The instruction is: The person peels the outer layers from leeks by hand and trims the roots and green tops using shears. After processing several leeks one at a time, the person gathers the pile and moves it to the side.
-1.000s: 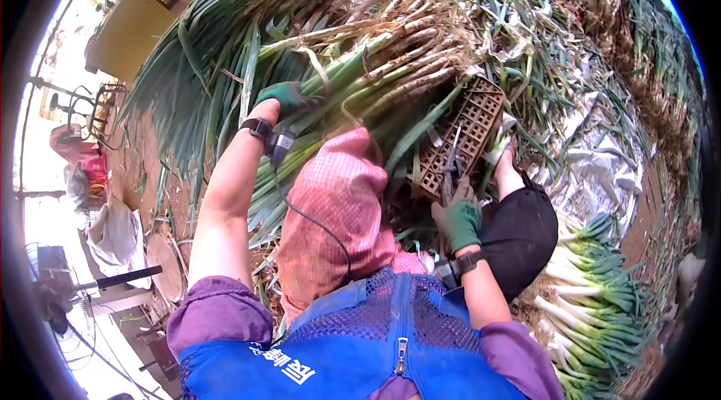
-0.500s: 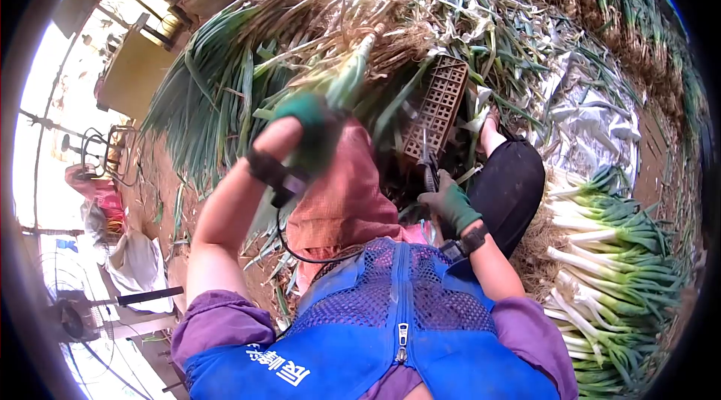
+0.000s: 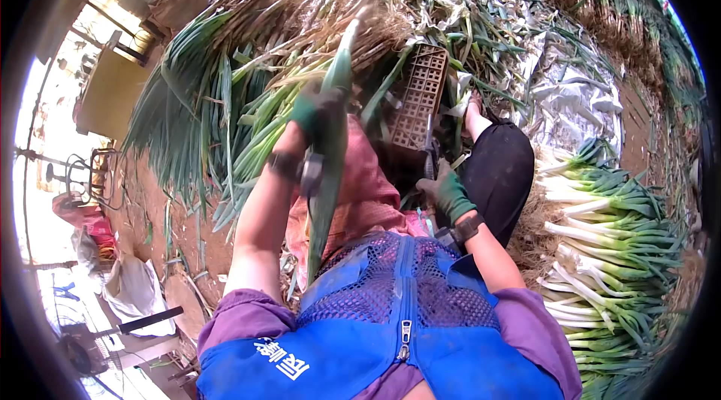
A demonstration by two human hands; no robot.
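Note:
My left hand (image 3: 319, 108), in a dark green glove, is closed around a green onion (image 3: 339, 69). The stalk stands nearly upright in view, its pale root end up and its leaves hanging past my wrist. My right hand (image 3: 445, 191), gloved too, grips the dark handle of a knife (image 3: 429, 133), whose narrow metal blade points away from me beside a brown perforated plastic crate (image 3: 420, 92). Beyond my left hand lies a big heap of untrimmed green onions (image 3: 203, 92) with brown roots.
To the right, cleaned green onions (image 3: 593, 250) lie in a row, white ends toward me. Leaf scraps (image 3: 481, 24) and white sheeting (image 3: 578, 111) cover the ground ahead. A fan (image 3: 82, 347) and a white sack (image 3: 135, 287) stand at left.
My left hand has moved slightly right with the green onion, which has swung more upright and clear of the heap. My right hand keeps the knife in nearly the same place.

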